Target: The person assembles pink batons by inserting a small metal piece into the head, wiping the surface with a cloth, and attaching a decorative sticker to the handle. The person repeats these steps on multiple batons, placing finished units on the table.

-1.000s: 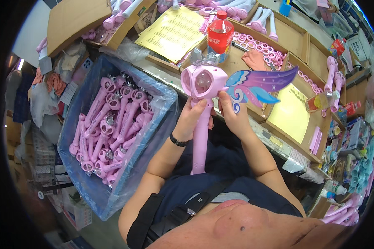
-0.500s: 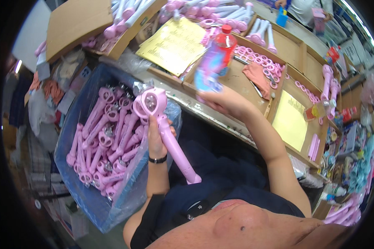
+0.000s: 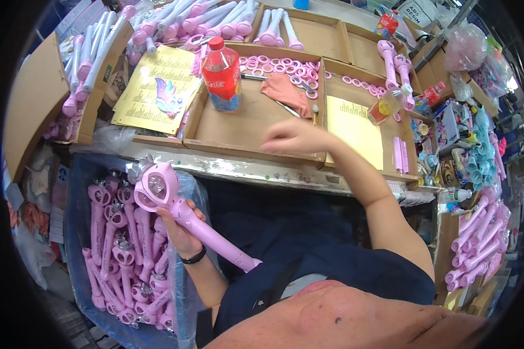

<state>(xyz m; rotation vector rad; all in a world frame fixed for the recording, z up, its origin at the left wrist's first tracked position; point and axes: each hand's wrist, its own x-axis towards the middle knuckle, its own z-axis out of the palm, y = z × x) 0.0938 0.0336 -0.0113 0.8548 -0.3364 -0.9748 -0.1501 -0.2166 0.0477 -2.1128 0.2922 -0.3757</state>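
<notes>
The left hand [image 3: 181,235] is grasping a pink wand [image 3: 215,238], its fingers wrapping around the shaft below the head. The wand is slanting over the edge of the blue bin [image 3: 186,302], its silver crown [image 3: 138,168] pointing up and left and its lower end reaching the dark shirt [image 3: 308,232]. More wands [image 3: 122,250] are lying piled inside the bin.

The right hand [image 3: 297,136] is hovering over the front edge of a tray [image 3: 233,131] on the counter [image 3: 262,166]; its fingers are bending loosely, released, with nothing showing in them. A purple and blue wing [image 3: 167,98] is lying on the yellow sheets [image 3: 137,93], left of the tray. Inside the tray, a red bottle [image 3: 221,75] is standing at the left, an orange cloth [image 3: 286,93] is lying crumpled near the middle, and pink rings [image 3: 288,68] are lying along the back.
</notes>
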